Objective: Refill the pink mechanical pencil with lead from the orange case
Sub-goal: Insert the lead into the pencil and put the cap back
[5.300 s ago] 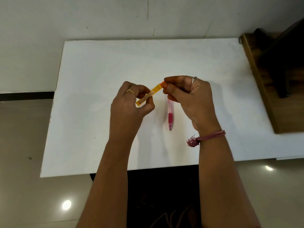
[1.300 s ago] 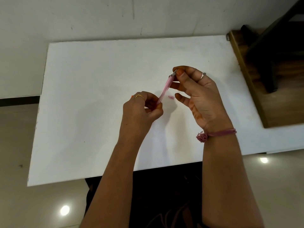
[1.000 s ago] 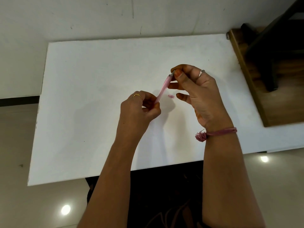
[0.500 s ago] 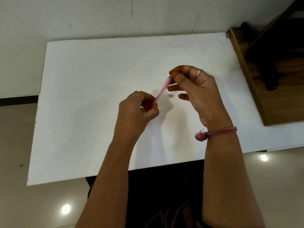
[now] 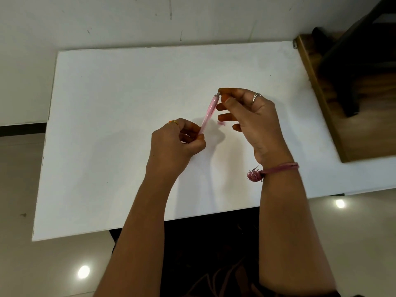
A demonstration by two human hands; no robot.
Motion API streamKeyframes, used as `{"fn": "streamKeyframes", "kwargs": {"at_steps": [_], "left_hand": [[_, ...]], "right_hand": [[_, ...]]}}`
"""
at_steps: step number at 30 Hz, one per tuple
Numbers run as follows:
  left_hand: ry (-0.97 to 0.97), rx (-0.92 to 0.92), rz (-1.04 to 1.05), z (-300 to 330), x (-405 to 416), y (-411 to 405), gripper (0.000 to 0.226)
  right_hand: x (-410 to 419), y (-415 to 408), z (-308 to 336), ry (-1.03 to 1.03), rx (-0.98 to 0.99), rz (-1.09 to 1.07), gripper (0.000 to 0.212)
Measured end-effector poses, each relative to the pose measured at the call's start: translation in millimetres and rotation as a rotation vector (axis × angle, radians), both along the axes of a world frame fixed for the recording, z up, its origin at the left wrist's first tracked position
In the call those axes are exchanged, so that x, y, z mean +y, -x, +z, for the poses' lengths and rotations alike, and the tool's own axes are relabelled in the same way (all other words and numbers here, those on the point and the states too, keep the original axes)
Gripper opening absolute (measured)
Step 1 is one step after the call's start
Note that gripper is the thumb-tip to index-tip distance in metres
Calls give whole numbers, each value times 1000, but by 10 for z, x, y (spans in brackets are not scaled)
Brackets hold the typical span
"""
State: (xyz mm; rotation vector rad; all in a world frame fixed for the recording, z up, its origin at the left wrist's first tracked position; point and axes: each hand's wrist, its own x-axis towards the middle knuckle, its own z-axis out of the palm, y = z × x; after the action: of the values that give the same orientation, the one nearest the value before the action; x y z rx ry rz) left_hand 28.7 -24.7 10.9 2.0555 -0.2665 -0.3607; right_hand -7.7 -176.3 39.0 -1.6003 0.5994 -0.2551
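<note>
1. The pink mechanical pencil [image 5: 209, 113] is held tilted above the white table [image 5: 107, 125]. Five seconds ago it lay flat on the table while both hands worked the orange case.
2. Left hand [image 5: 173, 144] is clenched around the pencil's lower end. A sliver of orange [image 5: 170, 122] shows at the knuckles, probably the case tucked inside the fist; not certain.
3. Right hand [image 5: 252, 118] pinches at the pencil's grey upper end [image 5: 218, 95] with thumb and forefinger, other fingers spread. Whether a lead sits in that pinch cannot be told: too thin to resolve.
4. A small pink piece [image 5: 221, 123], likely the pencil's cap, lies on the table just beside the right fingers, as it did a second ago.
5. Over the last second the grips barely alter. Judgement: lead is being fed into the open top; capping remains.
</note>
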Motion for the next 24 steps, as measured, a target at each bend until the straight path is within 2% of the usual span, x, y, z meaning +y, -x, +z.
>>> {"fn": "streamKeyframes", "kwargs": {"at_steps": [3, 5, 8, 10, 18, 21, 22, 24], "left_hand": [[-17, 23, 1, 19, 10, -1, 12], [-17, 44, 5, 24, 8, 7, 11], [-12, 62, 10, 20, 7, 8, 12], [-10, 69, 15, 15, 11, 5, 10], [-22, 82, 0, 15, 14, 14, 12], [-18, 83, -11, 22, 15, 12, 12], [-15, 86, -13, 24, 18, 10, 12], [-11, 92, -20, 29, 24, 6, 11]], "right_hand": [[-79, 11, -71, -17, 17, -144, 17], [-109, -1, -171, 96, 96, -210, 20], [-79, 4, -334, 329, 267, -109, 23], [-44, 11, -393, 433, 304, -17, 21], [11, -5, -437, 613, 334, 30, 10], [13, -25, -427, 589, 352, 39, 10], [8, -32, -411, 514, 334, 19, 10], [2, -44, -334, 235, 243, -58, 10]]}}
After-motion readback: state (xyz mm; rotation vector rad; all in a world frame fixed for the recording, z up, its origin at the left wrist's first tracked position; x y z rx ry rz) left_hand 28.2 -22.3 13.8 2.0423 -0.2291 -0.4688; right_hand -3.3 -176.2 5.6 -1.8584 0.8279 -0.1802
